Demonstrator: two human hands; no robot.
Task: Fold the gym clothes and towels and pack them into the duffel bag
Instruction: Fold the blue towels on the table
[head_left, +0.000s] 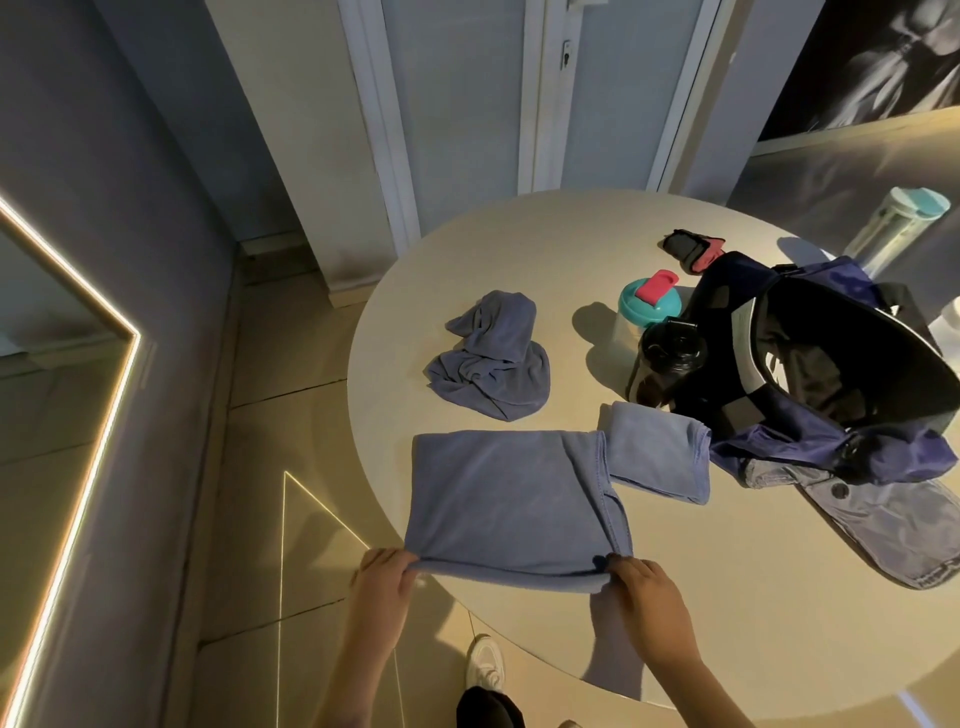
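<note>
The step in hand is folding a blue towel, which lies flat at the lower centre of the frame on the near edge of the round table. The left hand pinches its near-left corner, fingers curled shut on the cloth; the right hand pinches the near-right corner the same way. A narrower flap of the same blue cloth reaches right toward the open duffel bag at the right of the frame. A second towel sits crumpled at the centre, still unfolded, and nothing blue shows inside the bag. The next move likely calls for lifting both corners together and laying them evenly on the far edge
</note>
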